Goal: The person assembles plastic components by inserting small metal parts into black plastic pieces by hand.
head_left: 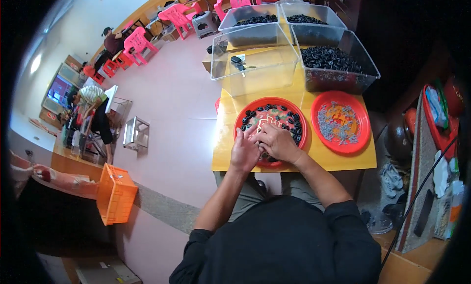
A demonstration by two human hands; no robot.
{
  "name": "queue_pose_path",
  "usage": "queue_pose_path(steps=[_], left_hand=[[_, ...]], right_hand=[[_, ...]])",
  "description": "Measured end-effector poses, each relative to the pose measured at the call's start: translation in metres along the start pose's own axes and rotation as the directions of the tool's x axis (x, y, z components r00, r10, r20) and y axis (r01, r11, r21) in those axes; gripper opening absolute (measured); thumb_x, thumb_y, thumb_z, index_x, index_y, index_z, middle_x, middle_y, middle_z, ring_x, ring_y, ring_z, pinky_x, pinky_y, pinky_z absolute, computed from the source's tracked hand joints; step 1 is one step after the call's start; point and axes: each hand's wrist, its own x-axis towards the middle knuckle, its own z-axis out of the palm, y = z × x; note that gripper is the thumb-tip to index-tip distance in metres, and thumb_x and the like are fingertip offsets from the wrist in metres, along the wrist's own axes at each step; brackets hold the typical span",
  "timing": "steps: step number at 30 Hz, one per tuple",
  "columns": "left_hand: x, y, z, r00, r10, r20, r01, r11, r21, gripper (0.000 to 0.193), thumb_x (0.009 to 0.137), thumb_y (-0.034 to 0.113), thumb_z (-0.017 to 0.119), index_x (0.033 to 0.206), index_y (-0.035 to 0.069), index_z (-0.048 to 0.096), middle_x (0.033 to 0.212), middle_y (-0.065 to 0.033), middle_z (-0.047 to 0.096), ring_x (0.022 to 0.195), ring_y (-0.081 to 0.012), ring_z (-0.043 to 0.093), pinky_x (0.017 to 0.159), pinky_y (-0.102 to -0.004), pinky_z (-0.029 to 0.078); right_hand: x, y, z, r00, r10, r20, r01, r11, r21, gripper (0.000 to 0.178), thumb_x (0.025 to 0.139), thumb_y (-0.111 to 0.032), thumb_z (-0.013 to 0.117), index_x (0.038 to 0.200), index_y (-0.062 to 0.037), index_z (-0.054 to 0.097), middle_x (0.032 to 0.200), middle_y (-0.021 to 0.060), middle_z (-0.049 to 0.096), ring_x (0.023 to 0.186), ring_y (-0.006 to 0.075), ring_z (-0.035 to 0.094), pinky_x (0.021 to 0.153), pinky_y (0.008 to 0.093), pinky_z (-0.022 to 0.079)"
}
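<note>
Over a round red tray (pixel 304 136) with a printed inside, my two hands meet. My left hand (pixel 247 149) is turned palm up, with the thumb and forefinger spread and the other fingers partly covered. My right hand (pixel 280 142) comes across from the right, its fingers bent and pinched together against the left hand's fingers. What they pinch, if anything, is hidden. Small black ring-like parts (pixel 294 121) lie around the tray's inner edge. To the right, a second red tray (pixel 365 132) holds many small grey pieces (pixel 326 121).
Behind the trays on the yellow table (pixel 223 156) stand clear plastic bins (pixel 338 80), several with black parts. A key (pixel 237 61) shows through the near left bin. An orange crate (pixel 117 194) and a metal stool (pixel 136 133) stand left. Other people (pixel 93 97) are farther off.
</note>
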Motion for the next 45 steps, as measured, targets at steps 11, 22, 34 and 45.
queue_pose_path(steps=[11, 22, 34, 45], left_hand=[[-0.014, 0.02, -0.004, 0.96, 0.254, -0.119, -0.136, 0.792, 0.596, 0.031, 0.093, 0.024, 0.044, 0.109, -0.002, 0.051, 0.1, -0.0109, 0.057, 0.078, -0.0162, 0.057, 0.066, -0.0256, 0.047], [0.015, -0.001, -0.006, 0.865, 0.402, 0.301, -0.188, -0.298, 0.936, 0.006, 0.074, 0.006, 0.061, 0.079, 0.004, 0.062, 0.074, -0.0133, 0.055, 0.068, -0.0294, 0.058, 0.061, -0.0364, 0.047], [0.051, -0.02, -0.014, 0.899, 0.232, 0.372, -0.141, -0.65, 0.747, 0.015, 0.07, 0.01, 0.056, 0.079, -0.002, 0.055, 0.082, -0.0217, 0.056, 0.076, -0.0364, 0.057, 0.065, -0.0437, 0.048], [0.035, -0.02, 0.0, 0.731, 0.487, 0.478, -0.267, -0.441, 0.857, 0.008, 0.075, 0.009, 0.055, 0.079, 0.004, 0.05, 0.073, -0.0155, 0.055, 0.07, -0.0346, 0.056, 0.06, -0.0427, 0.043]], right_hand=[[-0.035, 0.042, -0.006, 0.845, 0.436, -0.309, -0.354, 0.89, 0.287, 0.011, 0.073, 0.001, 0.061, 0.082, 0.0013, 0.055, 0.078, 0.0132, 0.058, 0.069, 0.0236, 0.059, 0.061, 0.0315, 0.046], [-0.072, 0.023, -0.046, 0.786, 0.488, -0.379, -0.381, 0.866, 0.324, 0.008, 0.073, 0.001, 0.061, 0.08, -0.0002, 0.058, 0.074, 0.0135, 0.057, 0.07, 0.0279, 0.058, 0.062, 0.0346, 0.045], [-0.09, 0.014, -0.068, 0.676, 0.679, -0.286, -0.372, 0.649, 0.663, 0.005, 0.079, 0.001, 0.061, 0.083, 0.0022, 0.061, 0.075, 0.004, 0.054, 0.056, 0.0084, 0.052, 0.051, 0.0212, 0.046], [-0.084, 0.017, -0.04, 0.668, 0.732, -0.134, -0.282, 0.415, 0.865, 0.015, 0.079, 0.006, 0.054, 0.094, 0.0032, 0.055, 0.076, 0.0057, 0.055, 0.059, 0.0108, 0.054, 0.049, 0.0228, 0.049]])
